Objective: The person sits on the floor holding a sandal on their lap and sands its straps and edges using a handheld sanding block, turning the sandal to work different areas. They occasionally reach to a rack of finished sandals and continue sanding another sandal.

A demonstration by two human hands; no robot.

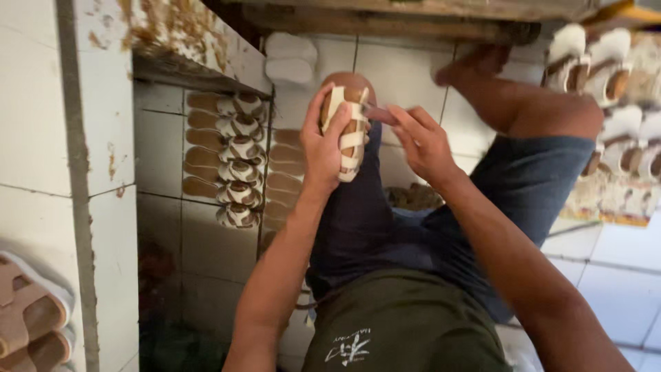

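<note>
I sit on a white tiled floor with my knees bent. My left hand (pixel 325 141) grips a brown sandal with woven cream straps (pixel 350 131), held upright against my left knee. My right hand (pixel 421 141) is just right of the sandal and pinches a thin small tool (pixel 377 114) whose tip touches the straps near the top. What kind of tool it is I cannot tell.
A row of similar strapped sandals (pixel 237 162) and plain brown soles (pixel 286 169) lies on the floor to the left. More sandals (pixel 616 117) pile at the right. A white tiled pillar (pixel 62 172) stands at left, a wooden bench edge (pixel 385 21) above. Two tan sandals (pixel 31 310) lie at the bottom left.
</note>
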